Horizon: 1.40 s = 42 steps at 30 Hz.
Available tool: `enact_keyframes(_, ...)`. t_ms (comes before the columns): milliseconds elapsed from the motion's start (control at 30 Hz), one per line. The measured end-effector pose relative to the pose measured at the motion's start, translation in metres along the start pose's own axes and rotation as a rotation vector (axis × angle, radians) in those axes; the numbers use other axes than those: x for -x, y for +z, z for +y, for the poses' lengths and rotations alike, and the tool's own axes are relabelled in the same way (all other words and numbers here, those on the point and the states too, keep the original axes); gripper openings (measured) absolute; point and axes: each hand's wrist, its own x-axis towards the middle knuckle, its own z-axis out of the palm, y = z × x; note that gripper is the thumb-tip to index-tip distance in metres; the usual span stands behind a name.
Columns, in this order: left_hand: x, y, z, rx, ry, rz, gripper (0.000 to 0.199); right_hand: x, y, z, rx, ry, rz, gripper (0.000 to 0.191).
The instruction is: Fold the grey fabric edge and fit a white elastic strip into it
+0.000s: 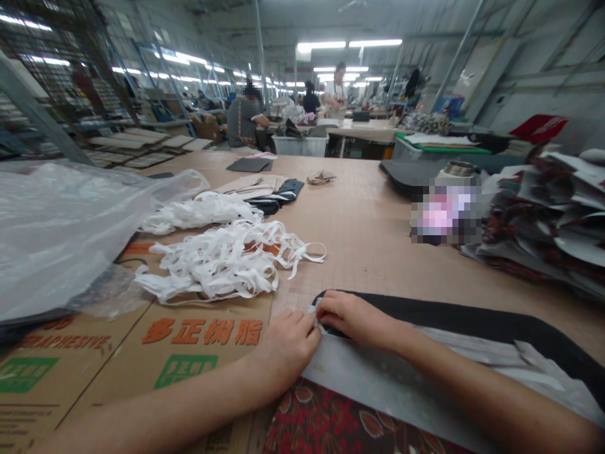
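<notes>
Pinching with left hand (290,343) and right hand (352,318) at the corner of the white liner (378,378) on the black panel (472,318), likely mid-peel, needing a steady pull.

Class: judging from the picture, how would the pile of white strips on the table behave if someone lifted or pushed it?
The white strips look thin and limp, so they would probably droop and trail. Loose ends stray outward, so a push likely scatters them instead of sliding the pile whole.
</notes>
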Motion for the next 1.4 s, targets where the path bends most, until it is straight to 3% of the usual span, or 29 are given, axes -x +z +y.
enact_keyframes(367, 0.0, -0.005, 0.005, 0.034, -0.021, -0.105, 0.021, -0.015, -0.003, -0.001, 0.166, 0.006, -0.113, 0.014)
enact_keyframes(500, -0.002, -0.007, 0.003, 0.083, -0.045, -0.149, 0.017, -0.024, -0.01, -0.003, 0.148, 0.111, -0.164, 0.01)
enact_keyframes(600, -0.002, -0.008, 0.004, 0.09, -0.048, -0.146, 0.017, -0.024, -0.012, -0.002, 0.153, 0.181, -0.098, 0.01)
enact_keyframes(667, -0.003, -0.007, 0.004, 0.09, -0.056, -0.13, 0.016, -0.015, -0.007, -0.001, 0.179, 0.213, 0.02, 0.015)
enact_keyframes(800, -0.004, -0.001, 0.002, 0.091, -0.056, -0.069, 0.013, 0.016, 0.015, -0.004, 0.255, 0.1, 0.148, 0.013)
enact_keyframes(933, 0.0, 0.017, 0.0, 0.092, 0.06, 0.083, 0.02, 0.048, 0.032, -0.019, 0.503, -0.058, 0.144, 0.013)
enact_keyframes(1033, 0.007, 0.033, -0.004, 0.068, 0.084, 0.204, 0.035, 0.067, 0.028, -0.028, 0.627, -0.094, 0.093, 0.015)
enact_keyframes(1167, 0.01, 0.04, -0.017, 0.075, 0.135, 0.147, 0.051, 0.111, 0.009, -0.02, 0.647, 0.054, 0.087, 0.017)
enact_keyframes(1300, 0.005, 0.026, -0.023, 0.084, 0.219, 0.135, 0.055, 0.183, -0.007, 0.002, 0.664, 0.296, 0.217, 0.018)
enact_keyframes(1400, 0.0, 0.019, -0.025, 0.097, 0.25, 0.163, 0.052, 0.234, -0.016, 0.021, 0.701, 0.374, 0.302, 0.025)
